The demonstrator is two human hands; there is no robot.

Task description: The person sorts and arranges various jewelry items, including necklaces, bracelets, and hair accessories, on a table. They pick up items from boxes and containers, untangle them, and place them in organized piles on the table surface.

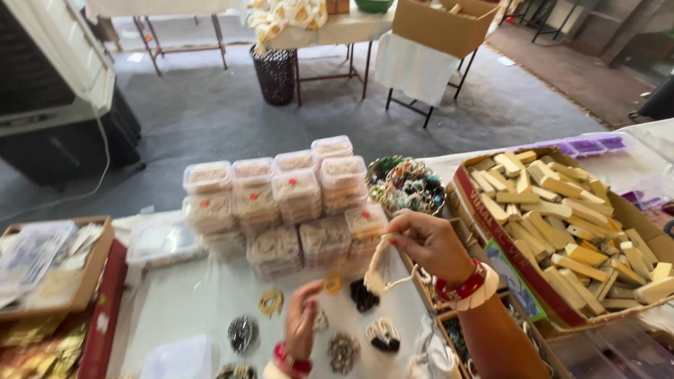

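Though blurred, right hand (428, 242) fingers pinch cream bead string (377, 270); left hand (302, 326) fingers' grip unclear.

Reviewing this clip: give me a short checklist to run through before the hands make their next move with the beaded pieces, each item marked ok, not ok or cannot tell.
1. Right hand has a grip on the cream beaded strand: ok, pinched at its top and hanging.
2. Left hand has a small gold piece at its fingertips: ok.
3. Whether strand and gold piece are joined: cannot tell.
4. Beaded bunches on the white table lie apart from each other: ok.
5. Stacked clear boxes stand upright behind the hands: ok.
6. Cardboard box of cream sticks sits wholly on the table: cannot tell, its near corner is cut off.
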